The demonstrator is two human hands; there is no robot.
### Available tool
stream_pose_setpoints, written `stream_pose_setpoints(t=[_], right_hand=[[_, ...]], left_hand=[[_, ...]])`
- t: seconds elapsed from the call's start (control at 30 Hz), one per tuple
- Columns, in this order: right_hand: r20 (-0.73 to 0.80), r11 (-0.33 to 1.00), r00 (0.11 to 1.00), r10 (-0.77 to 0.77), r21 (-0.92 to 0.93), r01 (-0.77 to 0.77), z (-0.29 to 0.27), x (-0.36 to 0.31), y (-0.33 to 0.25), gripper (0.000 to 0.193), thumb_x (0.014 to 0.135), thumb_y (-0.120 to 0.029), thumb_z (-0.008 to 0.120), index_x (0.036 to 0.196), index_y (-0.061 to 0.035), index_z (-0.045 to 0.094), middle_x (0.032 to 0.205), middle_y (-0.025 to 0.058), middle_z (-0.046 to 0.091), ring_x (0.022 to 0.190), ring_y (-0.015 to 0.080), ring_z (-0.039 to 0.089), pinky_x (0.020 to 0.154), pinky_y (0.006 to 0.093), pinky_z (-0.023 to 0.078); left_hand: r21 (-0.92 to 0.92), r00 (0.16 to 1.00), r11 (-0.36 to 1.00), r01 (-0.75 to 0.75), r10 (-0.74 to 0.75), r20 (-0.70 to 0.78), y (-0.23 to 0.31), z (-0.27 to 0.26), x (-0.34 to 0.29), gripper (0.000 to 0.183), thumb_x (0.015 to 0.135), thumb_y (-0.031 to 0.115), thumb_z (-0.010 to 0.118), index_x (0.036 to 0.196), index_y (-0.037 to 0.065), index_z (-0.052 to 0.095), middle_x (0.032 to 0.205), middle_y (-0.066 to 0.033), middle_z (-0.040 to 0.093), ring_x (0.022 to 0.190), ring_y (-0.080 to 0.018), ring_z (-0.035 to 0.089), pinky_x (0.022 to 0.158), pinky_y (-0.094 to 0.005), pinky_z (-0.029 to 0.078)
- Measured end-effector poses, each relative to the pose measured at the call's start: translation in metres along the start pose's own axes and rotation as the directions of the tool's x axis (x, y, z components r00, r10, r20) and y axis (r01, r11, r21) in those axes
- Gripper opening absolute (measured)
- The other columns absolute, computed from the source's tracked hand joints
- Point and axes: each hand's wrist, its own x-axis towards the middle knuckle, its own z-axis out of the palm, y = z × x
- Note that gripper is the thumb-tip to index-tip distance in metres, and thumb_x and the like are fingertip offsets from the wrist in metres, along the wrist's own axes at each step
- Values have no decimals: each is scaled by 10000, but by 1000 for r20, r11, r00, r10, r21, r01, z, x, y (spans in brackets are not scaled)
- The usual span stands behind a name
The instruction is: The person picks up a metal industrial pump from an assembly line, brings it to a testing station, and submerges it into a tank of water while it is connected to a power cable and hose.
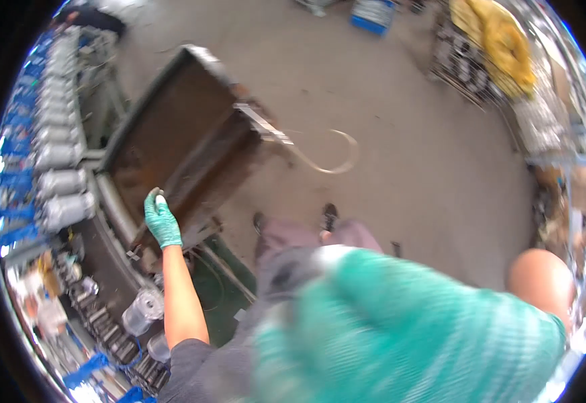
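Observation:
My left hand [163, 221], in a green knitted glove with pale fingertips, reaches out over the near left part of a rusty brown metal tray [172, 111]. Its fingers are loosely bent and nothing shows in them; whether they touch the tray is unclear. Very close to the camera, my right hand [407, 329], gloved the same way, fills the lower right. Motion smears its curled fingers, so what they hold, if anything, cannot be seen. A pale strip [264, 124] lies on the tray's right edge, with a thin looped band [346, 158] reaching out from it.
Rows of silver cylindrical parts [61, 181] stand on a blue rack to the left. Below them, a dark bench [108, 252] carries more metal parts and a clear-wrapped roll [144, 310]. Yellow sacking [504, 47] covers a pile at right; a blue crate [372, 17] sits at the back.

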Motion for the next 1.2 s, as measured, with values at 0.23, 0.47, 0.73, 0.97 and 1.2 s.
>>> stream_pose_setpoints(t=[0.23, 0.47, 0.73, 0.97, 1.2], right_hand=[[57, 988, 990, 131, 77, -135, 10, -114, 25, 133, 804, -192, 705, 722, -91, 674, 735, 113, 636, 685, 313, 639, 623, 446, 508], [13, 976, 982, 191, 109, -191, 29, -170, 88, 131, 795, -188, 699, 713, -88, 681, 719, 121, 645, 659, 314, 641, 602, 449, 507], [-54, 971, 979, 197, 151, -187, 51, -297, 137, 130, 785, -183, 692, 702, -83, 689, 700, 129, 654, 629, 314, 644, 577, 454, 506], [-145, 978, 977, 159, 155, -136, 66, -389, 179, 131, 776, -179, 685, 692, -79, 696, 684, 136, 662, 604, 314, 646, 555, 457, 505], [12, 935, 987, 162, 317, -158, 113, -403, 252, 133, 767, -175, 679, 682, -76, 703, 668, 144, 670, 578, 315, 648, 534, 461, 504]], left_hand=[[-198, 837, 960, -200, 272, 475, 229, 166, -84, 214, 1049, 109, 567, 1204, 1, 668, 1120, -56, 707, 1033, -151, 651, 959, -298, 507], [-325, 548, 926, -193, 376, 747, 306, 290, -114, 162, 993, 79, 629, 1125, 13, 696, 1028, -107, 725, 928, -210, 691, 857, -331, 546], [-233, 363, 948, -216, 299, 882, 339, 392, -171, 201, 960, 88, 644, 1137, 10, 698, 1036, -140, 722, 939, -275, 705, 839, -351, 552], [39, 515, 997, -64, -1, 857, 372, 400, -197, 242, 974, 103, 643, 1197, 27, 696, 1111, -132, 740, 1026, -190, 694, 930, -339, 530], [83, 667, 996, 12, -70, 741, 373, 397, -183, 243, 986, 83, 627, 1216, 22, 672, 1078, -88, 717, 1021, -181, 685, 917, -306, 533]])
